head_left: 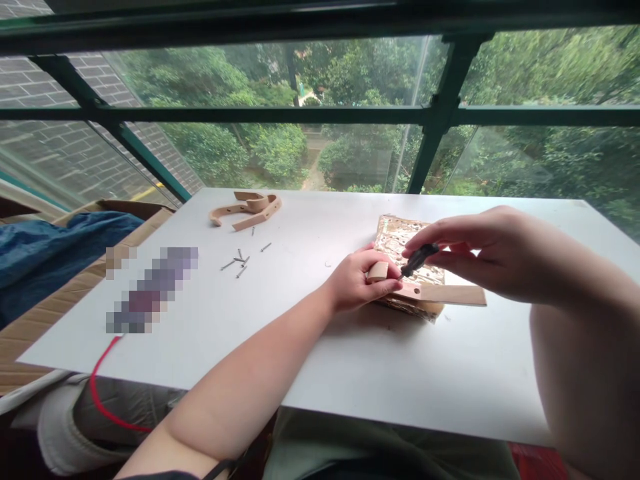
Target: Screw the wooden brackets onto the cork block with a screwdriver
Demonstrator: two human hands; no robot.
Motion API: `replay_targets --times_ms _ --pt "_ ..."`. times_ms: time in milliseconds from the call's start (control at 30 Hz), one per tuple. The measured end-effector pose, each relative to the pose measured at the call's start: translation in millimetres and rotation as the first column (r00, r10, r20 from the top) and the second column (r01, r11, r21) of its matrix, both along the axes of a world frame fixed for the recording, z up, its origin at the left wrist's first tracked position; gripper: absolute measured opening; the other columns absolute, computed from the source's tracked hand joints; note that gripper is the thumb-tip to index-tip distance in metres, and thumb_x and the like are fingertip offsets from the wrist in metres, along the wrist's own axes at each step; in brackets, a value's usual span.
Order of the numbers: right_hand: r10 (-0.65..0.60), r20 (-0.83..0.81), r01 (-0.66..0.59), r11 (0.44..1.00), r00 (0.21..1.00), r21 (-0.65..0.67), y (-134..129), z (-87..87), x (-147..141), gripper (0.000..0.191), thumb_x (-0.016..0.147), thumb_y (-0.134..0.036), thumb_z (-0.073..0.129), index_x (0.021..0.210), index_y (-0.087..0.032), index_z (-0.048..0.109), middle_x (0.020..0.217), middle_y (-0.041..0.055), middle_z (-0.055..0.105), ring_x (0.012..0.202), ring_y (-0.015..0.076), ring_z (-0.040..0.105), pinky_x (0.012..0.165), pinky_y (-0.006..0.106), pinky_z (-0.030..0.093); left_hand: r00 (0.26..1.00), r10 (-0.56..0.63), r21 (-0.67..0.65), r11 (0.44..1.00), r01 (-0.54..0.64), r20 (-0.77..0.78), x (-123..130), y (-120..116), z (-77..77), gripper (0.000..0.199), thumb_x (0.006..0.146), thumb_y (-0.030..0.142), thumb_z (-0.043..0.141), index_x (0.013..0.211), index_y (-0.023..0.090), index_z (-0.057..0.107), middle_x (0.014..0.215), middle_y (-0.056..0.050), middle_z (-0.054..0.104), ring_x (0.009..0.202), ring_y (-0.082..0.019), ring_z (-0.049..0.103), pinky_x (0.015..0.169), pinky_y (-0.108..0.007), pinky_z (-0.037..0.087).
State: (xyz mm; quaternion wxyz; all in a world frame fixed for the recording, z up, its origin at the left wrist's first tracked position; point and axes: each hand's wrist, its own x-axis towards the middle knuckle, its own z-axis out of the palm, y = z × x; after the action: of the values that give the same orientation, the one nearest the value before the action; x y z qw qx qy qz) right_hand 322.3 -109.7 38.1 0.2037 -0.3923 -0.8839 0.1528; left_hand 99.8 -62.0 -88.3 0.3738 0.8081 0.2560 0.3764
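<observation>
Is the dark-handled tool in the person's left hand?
No, the right hand holds the dark-handled tool, while the left hand holds the wooden piece.

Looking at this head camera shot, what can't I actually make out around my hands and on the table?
All in the head view:
Screwdriver tip: too small to make out beside the left hand.
Whether the wooden strip joins the curved wooden end: covered by the left hand.
What the pixelated item is: blurred into blocks.
Drive shape of the loose screws: too small.
Far end of the red cable: lost at the left arm.
</observation>
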Motion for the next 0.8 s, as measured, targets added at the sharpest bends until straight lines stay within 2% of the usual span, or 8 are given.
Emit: replay_targets --times_ms 100,233,433,600,800 --pt "-0.043 0.018 0.043 0.999 0.999 0.027 -0.2 0.2 -0.5 0.021 0.089 -0.038 0.063 0.104 -0.029 0.074 0.084 0.0024 0.074 0.068 0.0177 0.065 0.061 0.029 0.046 1.000 -0.004 0.001 1.000 0.004 -0.003 -0.1 0.1 -0.8 0.016 0.081 0.034 0.073 0.084 0.019 0.069 0.088 -0.002 0.075 0.092 -0.018 0.068 0.122 -0.041 0.020" --pt "-0.105 0.027 0.102 0.991 0.994 0.088 -1.3 0.0 -3.0 0.016 0.086 -0.038 0.068 0.094 -0.026 0.075 0.066 -0.0014 0.066 0.051 0.0120 0.051 0.053 0.028 0.038 1.000 0.000 -0.008 1.000 0.000 -0.020 0.0 -0.3 -0.8 0.016 0.082 0.035 0.072 0.084 0.019 0.068 0.088 -0.001 0.075 0.087 -0.017 0.068 0.122 -0.041 0.020" --pt "-0.143 -0.002 0.142 0.982 0.990 0.128 -3.8 0.4 -10.1 0.018 0.084 -0.039 0.070 0.085 -0.021 0.072 0.056 -0.0029 0.056 0.049 0.0100 0.044 0.052 0.027 0.033 1.000 0.010 0.014 1.000 -0.010 -0.021 0.2 -1.7 1.2 0.014 0.082 0.033 0.071 0.083 0.019 0.068 0.084 0.000 0.073 0.083 -0.016 0.067 0.121 -0.040 0.022" --pt "-0.136 0.024 0.131 0.982 0.990 0.137 -6.8 1.0 -16.4 0.021 0.085 -0.040 0.068 0.077 -0.021 0.063 0.055 -0.0047 0.050 0.047 0.0089 0.039 0.051 0.027 0.032 0.999 0.005 0.034 0.999 -0.004 -0.033 0.3 -1.8 1.6 0.014 0.082 0.032 0.070 0.083 0.018 0.068 0.083 -0.001 0.073 0.085 -0.017 0.067 0.120 -0.040 0.026" --pt "-0.213 -0.017 0.213 0.963 0.977 0.162 -5.9 -4.5 -18.9 0.032 0.083 -0.035 0.068 0.065 -0.021 0.045 0.054 -0.0054 0.043 0.048 0.0084 0.032 0.048 0.027 0.027 0.999 -0.022 0.059 0.998 0.024 -0.030 0.4 -0.1 0.5 0.018 0.080 0.032 0.072 0.087 0.018 0.066 0.082 -0.001 0.073 0.082 -0.016 0.067 0.121 -0.041 0.023"
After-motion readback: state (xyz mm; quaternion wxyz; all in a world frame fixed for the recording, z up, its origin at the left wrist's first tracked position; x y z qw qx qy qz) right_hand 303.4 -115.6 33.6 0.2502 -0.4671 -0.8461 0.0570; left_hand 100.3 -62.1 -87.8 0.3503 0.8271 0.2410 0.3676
